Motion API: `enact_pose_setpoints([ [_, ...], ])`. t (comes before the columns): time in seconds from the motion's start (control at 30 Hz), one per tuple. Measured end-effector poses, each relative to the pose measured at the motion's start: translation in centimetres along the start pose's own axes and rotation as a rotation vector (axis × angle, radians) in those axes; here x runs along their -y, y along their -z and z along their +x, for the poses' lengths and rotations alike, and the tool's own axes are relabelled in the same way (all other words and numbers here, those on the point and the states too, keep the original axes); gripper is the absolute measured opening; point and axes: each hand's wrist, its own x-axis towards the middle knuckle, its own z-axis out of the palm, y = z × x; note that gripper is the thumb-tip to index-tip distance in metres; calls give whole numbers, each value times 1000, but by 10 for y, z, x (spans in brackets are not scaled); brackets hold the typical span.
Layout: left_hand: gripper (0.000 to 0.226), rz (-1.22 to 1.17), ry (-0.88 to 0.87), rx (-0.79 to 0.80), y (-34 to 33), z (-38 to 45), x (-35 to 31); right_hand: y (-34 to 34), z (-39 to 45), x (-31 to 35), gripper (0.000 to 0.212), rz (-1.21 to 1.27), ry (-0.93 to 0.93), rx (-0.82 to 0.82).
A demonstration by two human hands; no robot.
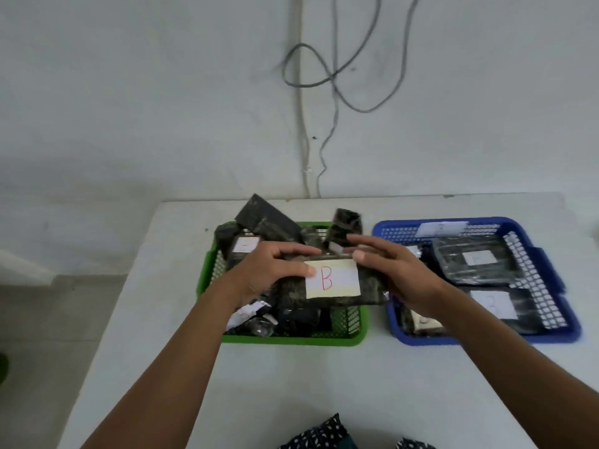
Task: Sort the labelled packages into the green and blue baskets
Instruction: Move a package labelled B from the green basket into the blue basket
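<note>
At the near edge, a scrap of dark cloth with white flecks (319, 432) is seen below the plain white desk (291, 384), over which two bare forearms are stretched. A flat dark camouflage-patterned package with a pale paper label marked with a red "B" (332, 281) is held between both hands above the right part of the green perforated plastic basket (351, 324). Its left end is gripped by the left hand (269, 270), the thumb laid on the label's edge and the fingers curled over the top edge; its right end is met by the right hand (393, 268), whose fingers are extended over the top, though whether that hand's thumb is closed beneath cannot be told. Similar dark wrapped packages (265, 222) are piled untidily in the green basket, some standing up past its rim. Just beside it to the right, flatter labelled packages (476, 259) are laid in the blue perforated plastic basket (551, 277). Beyond, a grey cable (334, 79) is looped on the white wall. If "B" is meant for blue, the package must be carried rightwards; a loose right-hand hold could let it slip back into the green pile, and the leaning packages could be knocked over the rim by a low sweep.
</note>
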Motion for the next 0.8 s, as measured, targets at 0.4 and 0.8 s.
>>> enact_pose_setpoints([
  [0.4,30,197,12,-195,-174,88,12,169,-108,-20,47,9,-114,-356],
  [0.8,22,344,98,-600,-220,113,58,176,-38,-47,41,-55,-117,-703],
])
